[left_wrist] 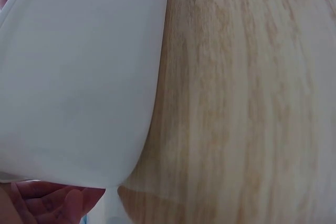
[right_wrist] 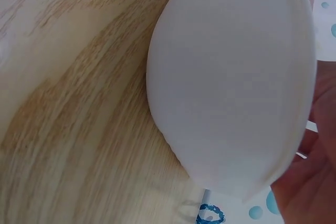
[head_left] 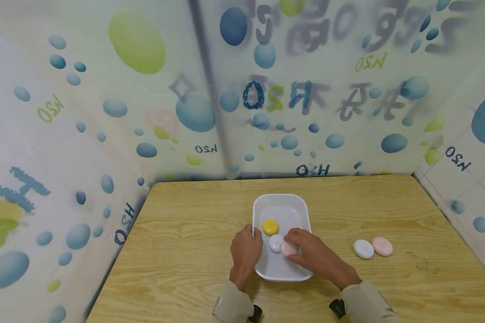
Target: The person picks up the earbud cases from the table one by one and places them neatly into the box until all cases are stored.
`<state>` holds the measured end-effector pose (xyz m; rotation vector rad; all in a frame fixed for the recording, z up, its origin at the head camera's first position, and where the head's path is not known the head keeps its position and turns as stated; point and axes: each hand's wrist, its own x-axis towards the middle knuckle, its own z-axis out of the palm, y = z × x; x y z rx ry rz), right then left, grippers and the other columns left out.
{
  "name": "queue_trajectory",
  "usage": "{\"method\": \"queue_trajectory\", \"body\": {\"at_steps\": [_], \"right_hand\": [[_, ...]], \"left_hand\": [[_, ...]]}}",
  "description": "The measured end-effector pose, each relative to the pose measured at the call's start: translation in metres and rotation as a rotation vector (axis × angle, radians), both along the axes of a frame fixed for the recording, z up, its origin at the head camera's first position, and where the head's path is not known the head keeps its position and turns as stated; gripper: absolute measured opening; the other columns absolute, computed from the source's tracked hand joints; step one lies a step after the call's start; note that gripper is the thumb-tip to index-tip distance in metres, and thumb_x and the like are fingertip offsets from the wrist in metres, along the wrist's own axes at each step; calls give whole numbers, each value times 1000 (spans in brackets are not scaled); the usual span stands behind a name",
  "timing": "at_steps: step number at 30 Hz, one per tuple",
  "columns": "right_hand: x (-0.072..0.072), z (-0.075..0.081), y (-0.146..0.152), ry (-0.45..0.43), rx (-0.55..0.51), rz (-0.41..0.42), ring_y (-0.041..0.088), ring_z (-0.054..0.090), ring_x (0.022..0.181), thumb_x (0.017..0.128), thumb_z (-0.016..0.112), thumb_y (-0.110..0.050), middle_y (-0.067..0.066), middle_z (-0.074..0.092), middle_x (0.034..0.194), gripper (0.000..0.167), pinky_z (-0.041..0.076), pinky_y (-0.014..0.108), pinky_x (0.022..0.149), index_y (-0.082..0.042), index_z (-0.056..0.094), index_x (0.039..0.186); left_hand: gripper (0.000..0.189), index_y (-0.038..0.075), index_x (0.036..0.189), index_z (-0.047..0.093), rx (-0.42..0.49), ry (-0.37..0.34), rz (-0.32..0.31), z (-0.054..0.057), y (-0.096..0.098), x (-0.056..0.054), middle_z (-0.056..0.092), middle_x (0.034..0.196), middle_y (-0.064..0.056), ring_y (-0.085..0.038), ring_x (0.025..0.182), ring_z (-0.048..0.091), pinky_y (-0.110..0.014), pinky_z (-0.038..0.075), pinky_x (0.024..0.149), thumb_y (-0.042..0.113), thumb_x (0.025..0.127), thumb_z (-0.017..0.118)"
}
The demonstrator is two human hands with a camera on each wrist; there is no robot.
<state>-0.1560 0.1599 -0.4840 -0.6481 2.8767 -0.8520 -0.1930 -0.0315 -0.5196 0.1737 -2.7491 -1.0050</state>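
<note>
A white rectangular plastic tray [head_left: 280, 274] sits on the table. My left hand [head_left: 245, 251] grips its left rim, thumb inside and fingers outside. Inside lie a yellow disc [head_left: 271, 227] and a white disc [head_left: 275, 243]. My right hand [head_left: 313, 251] reaches over the right rim and pinches a pink disc [head_left: 289, 248] between thumb and fingers, close beside the white one. A bit of something red [head_left: 293, 229] shows behind the right fingers, mostly hidden. Both wrist views show mainly the tray's outer wall [left_wrist: 84, 77], so the held disc cannot be made out there.
To the right of the tray, a second white disc [head_left: 363, 249] with a thin line on it lies touching a second pink disc [head_left: 382, 246]. The wooden table [head_left: 186, 224] meets walls [head_left: 165, 89] covered with blue and green bubble prints.
</note>
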Motion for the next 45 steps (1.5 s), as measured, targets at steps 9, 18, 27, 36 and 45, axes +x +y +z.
{"method": "queue_trajectory", "body": {"at_steps": [9, 18, 27, 36, 45], "right_hand": [[-2, -8, 0, 133, 137, 121, 13, 55, 89, 79, 82, -17, 1, 62, 100, 31, 50, 32, 81, -7, 69, 105], [0, -3, 5, 98, 116, 82, 18, 58, 95, 84, 77, -15, 3, 65, 104, 28, 51, 37, 86, -5, 68, 110], [6, 9, 60, 224, -58, -286, 39, 54, 119, 84, 77, -12, 20, 60, 126, 45, 47, 55, 94, 0, 62, 125], [20, 3, 118, 218, -16, -393, 50, 48, 118, 85, 76, -12, 30, 55, 128, 48, 40, 64, 92, 7, 59, 126], [28, -17, 167, 3, 2, -421, 60, 41, 120, 87, 72, -15, 40, 46, 134, 58, 35, 70, 92, 13, 50, 133]], "left_hand": [[20, 5, 88, 68, 3, -19, -14, 0, 0, 0, 66, 71, -9, -24, 59, 60, -38, 44, 50, 21, 93, 57], [20, 5, 88, 68, 2, -32, -8, -1, 0, -1, 66, 71, -9, -24, 59, 60, -38, 44, 50, 21, 93, 57], [20, 5, 87, 67, 2, -17, -12, 0, -2, 0, 64, 69, -8, -23, 58, 59, -38, 43, 49, 21, 93, 57], [21, 7, 88, 68, 7, -24, -32, -1, -2, 0, 67, 72, -8, -23, 59, 61, -39, 45, 51, 23, 94, 57], [21, 6, 89, 68, 10, -29, -35, -1, -2, 0, 67, 72, -7, -22, 59, 60, -38, 45, 51, 23, 94, 56]]}}
